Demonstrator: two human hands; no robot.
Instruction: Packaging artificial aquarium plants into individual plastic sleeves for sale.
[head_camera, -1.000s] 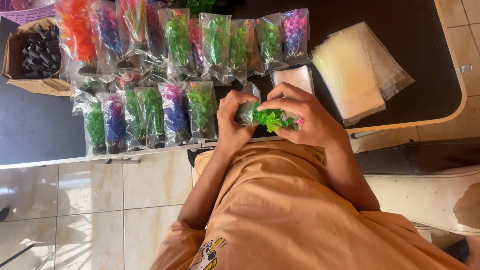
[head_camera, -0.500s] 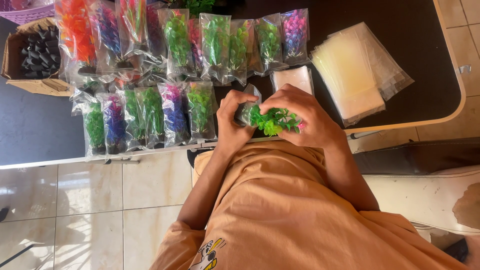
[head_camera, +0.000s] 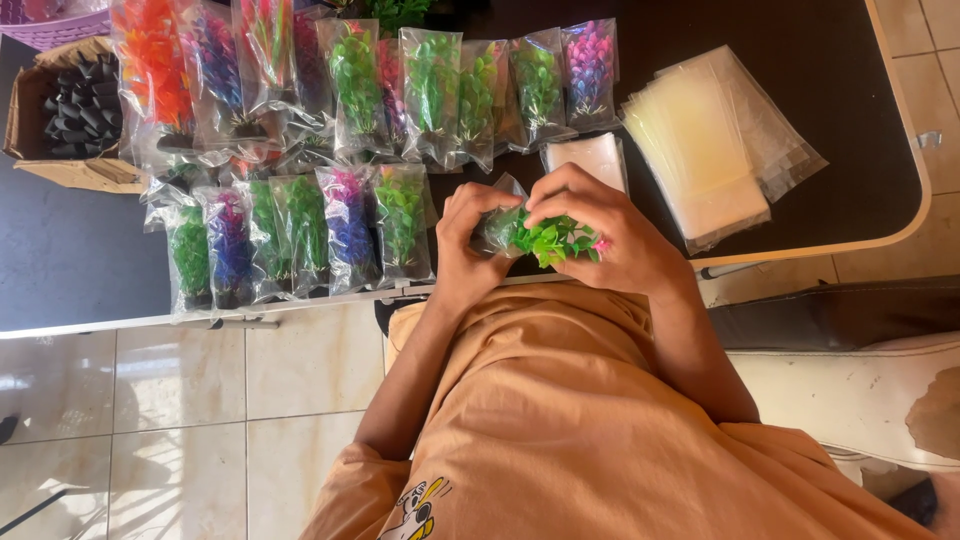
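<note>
My left hand (head_camera: 465, 240) grips the mouth of a small clear plastic bag (head_camera: 500, 222). My right hand (head_camera: 610, 235) holds a green plastic plant (head_camera: 555, 240) with a bit of pink at its tip, partly inside that bag. Both hands hover over the near edge of a dark table (head_camera: 60, 270), close to my orange shirt. Just beyond my right hand lies a small white stack of bags (head_camera: 590, 157).
Rows of bagged plastic plants (head_camera: 300, 230) in green, blue, purple, pink and orange fill the table's left and far side. A stack of clear empty bags (head_camera: 710, 150) lies at the right. A cardboard box of black bases (head_camera: 75, 110) sits far left. Tiled floor lies below.
The green plant has slid a little further into the clear bag between my hands. Both hands stay in about the same spot.
</note>
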